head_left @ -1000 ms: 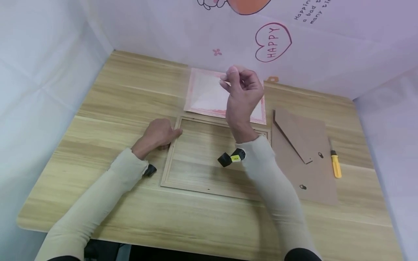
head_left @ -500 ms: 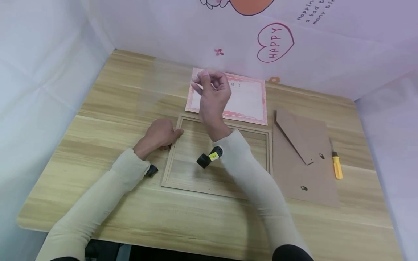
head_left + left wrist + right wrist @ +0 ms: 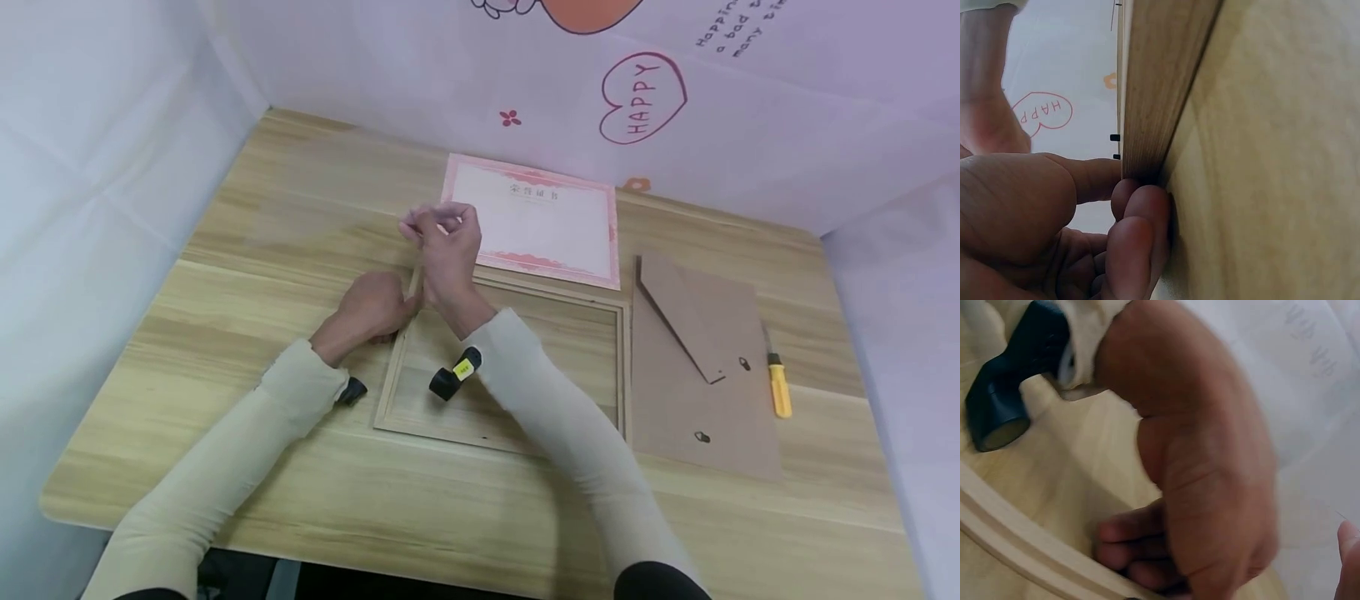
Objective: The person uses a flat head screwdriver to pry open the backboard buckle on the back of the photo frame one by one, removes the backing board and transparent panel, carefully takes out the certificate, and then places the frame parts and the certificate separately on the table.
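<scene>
A light wooden picture frame (image 3: 625, 367) lies flat on the table. My left hand (image 3: 371, 307) grips its left side, thumb over the top edge and curled fingertips against the outer face of the wood (image 3: 1160, 81) in the left wrist view. Above the frame's top left corner, my right hand (image 3: 450, 254) pinches the edge of a thin clear sheet (image 3: 322, 183). The sheet reaches out to the left over the table and is hard to make out. Behind the frame lies a certificate (image 3: 551, 229) with a pink border, its left edge partly behind my right hand.
To the frame's right lies a brown backing board (image 3: 675, 417) with a stand leg (image 3: 675, 312) and small hangers. A screwdriver (image 3: 780, 387) with a yellow handle rests beside it. A white printed curtain (image 3: 420, 75) closes off the table's back edge.
My right hand has moved left and lower, carrying the clear sheet from over the certificate to the table's left. The certificate is now mostly uncovered. My left hand stays on the picture frame.
</scene>
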`<state>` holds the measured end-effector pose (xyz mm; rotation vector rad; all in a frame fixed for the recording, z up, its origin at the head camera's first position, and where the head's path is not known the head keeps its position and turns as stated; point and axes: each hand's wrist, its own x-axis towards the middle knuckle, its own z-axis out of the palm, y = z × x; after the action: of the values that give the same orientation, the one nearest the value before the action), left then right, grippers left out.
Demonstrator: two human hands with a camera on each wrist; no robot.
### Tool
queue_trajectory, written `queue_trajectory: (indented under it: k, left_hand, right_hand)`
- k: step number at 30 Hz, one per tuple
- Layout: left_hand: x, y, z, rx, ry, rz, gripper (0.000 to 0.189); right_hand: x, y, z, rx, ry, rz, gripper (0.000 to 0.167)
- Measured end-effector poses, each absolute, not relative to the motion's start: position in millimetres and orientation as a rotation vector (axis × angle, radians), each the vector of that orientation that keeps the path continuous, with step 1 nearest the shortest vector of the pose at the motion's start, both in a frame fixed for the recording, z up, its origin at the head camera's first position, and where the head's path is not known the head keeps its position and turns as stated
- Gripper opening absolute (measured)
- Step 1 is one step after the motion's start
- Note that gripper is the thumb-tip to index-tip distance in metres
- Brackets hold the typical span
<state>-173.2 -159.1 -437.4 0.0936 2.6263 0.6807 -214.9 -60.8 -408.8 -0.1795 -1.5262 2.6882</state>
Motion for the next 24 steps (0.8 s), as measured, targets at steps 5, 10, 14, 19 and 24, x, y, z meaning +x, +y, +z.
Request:
queue_trajectory:
  k: [5, 10, 14, 19, 24]
  left_hand:
    - [-175, -158, -437, 0.035, 2.594, 0.68, 0.059]
    - [-179, -158, -437, 0.129, 2.625, 0.604, 0.044]
    - [-180, -159, -438, 0.196, 2.666, 0.585, 0.033]
    - [-179, -159, -438, 0.158, 2.652, 0.586, 0.031]
    - [-179, -157, -438, 0.114, 2.639, 0.572, 0.037]
  right_hand:
    - [-215, -69, -420, -0.285, -1.612, 2.712, 0.025]
    - [-215, -74, -429, -0.351, -1.683, 2.727, 0.027]
    - [-214, -77, -434, -0.382, -1.741, 2.749, 0.028]
    - [-216, -77, -439, -0.439, -1.836, 2.783, 0.028]
    - [-224, -70, -443, -0.486, -1.986, 2.776, 0.015]
